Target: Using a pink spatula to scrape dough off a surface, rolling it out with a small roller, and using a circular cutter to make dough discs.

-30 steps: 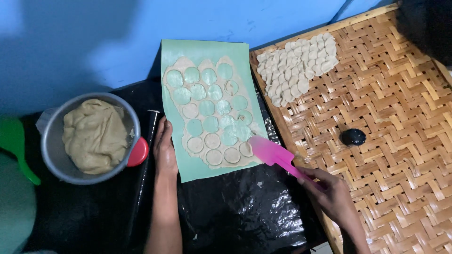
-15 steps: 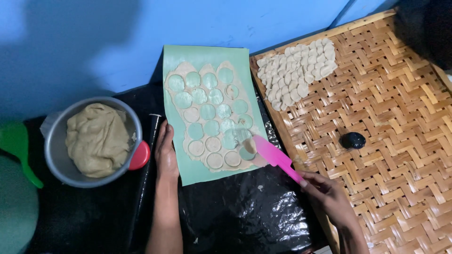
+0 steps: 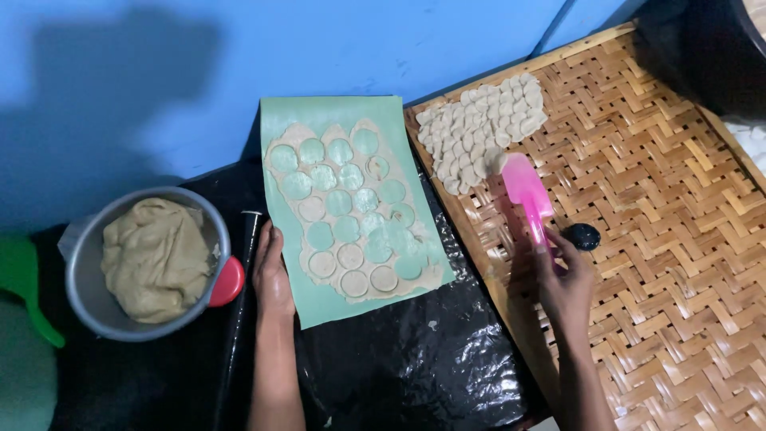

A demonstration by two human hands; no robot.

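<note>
Spatula (image 3: pixel 526 194) in the right hand (image 3: pixel 565 281), fingers closed on its handle, points up-left at the dough rounds (image 3: pixel 483 128); left hand (image 3: pixel 273 271) lies flat, holding nothing, beside the mat (image 3: pixel 319 299).

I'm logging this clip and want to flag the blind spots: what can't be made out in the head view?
- Pink spatula: whether a dough round rides on its blade is too blurred to tell.
- Small black object: partly behind the right hand; kind unclear.
- Green thing: cut off by the left edge.
- Dark object, top right: in shadow, cut off.
</note>
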